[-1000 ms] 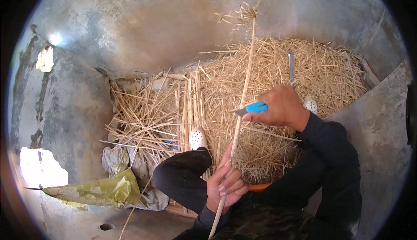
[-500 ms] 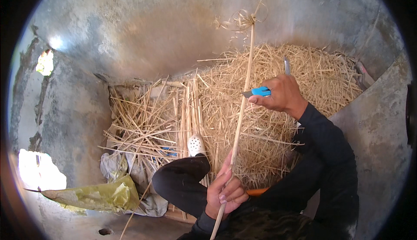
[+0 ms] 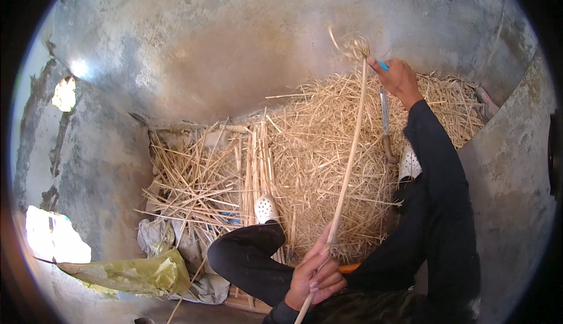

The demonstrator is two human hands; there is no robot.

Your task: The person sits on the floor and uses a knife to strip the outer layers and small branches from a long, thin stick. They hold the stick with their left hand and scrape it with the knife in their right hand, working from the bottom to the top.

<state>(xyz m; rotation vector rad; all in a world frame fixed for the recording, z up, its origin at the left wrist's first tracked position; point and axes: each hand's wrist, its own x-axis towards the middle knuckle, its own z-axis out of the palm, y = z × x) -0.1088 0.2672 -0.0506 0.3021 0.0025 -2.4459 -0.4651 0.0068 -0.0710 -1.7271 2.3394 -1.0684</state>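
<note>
A long pale bamboo strip (image 3: 349, 171) slants up from the lower edge toward the back wall. My left hand (image 3: 316, 277) is closed round its lower part. Near the strip's far end, my right hand (image 3: 396, 80) grips a blue-handled utility knife (image 3: 383, 66); its blade is hidden behind the fingers and the strip. Thin curled shavings (image 3: 356, 48) cluster at the tip, just beyond the knife. Below the right wrist, a curved-handled tool with a metal blade (image 3: 385, 112) rests on the shavings pile.
A deep heap of bamboo shavings (image 3: 334, 130) covers the floor ahead. Loose sticks (image 3: 193, 177) lie scattered at left, beside straight strips (image 3: 255, 154). My white perforated clogs (image 3: 266, 208) stand among them. A yellowish plastic sheet (image 3: 135, 274) lies at lower left. Concrete walls (image 3: 234, 48) enclose the space.
My right hand has slid the knife up along the strip to the shavings at its far end. The strip's top has swung right and lower; my left hand shifted slightly right.
</note>
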